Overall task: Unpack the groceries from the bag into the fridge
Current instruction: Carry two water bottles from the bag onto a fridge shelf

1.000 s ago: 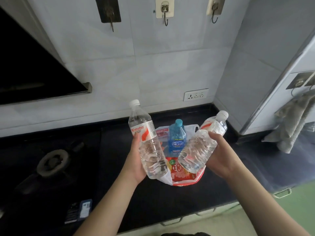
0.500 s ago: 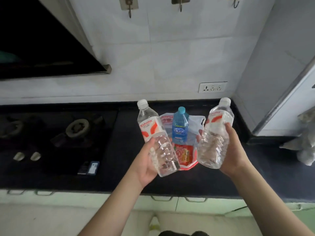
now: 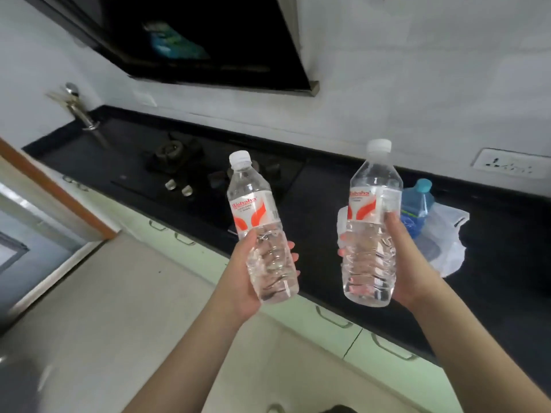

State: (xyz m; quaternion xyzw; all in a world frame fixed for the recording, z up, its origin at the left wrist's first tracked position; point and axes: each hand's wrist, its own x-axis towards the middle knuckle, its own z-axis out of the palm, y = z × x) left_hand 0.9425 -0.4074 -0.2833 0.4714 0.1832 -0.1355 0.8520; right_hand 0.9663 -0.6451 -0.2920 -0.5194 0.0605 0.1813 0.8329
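Observation:
My left hand (image 3: 242, 281) grips a clear water bottle (image 3: 255, 222) with a red-and-white label around its lower half, holding it upright in front of the counter edge. My right hand (image 3: 401, 263) grips a second, identical water bottle (image 3: 371, 216), also upright. Behind the right bottle, the white plastic grocery bag (image 3: 447, 251) lies on the black countertop (image 3: 501, 263) with a blue bottle (image 3: 417, 208) standing in it. The fridge is not in view.
A gas hob (image 3: 179, 162) with knobs sits in the counter to the left, under a black range hood (image 3: 208, 43). A tap (image 3: 79, 111) stands at the far left. Pale green drawers (image 3: 328, 320) run under the counter, and a doorway frame (image 3: 53, 186) lies left.
The view has swung left and away from the counter. Both bottles stayed in my hands and now sit left of the bag instead of over it.

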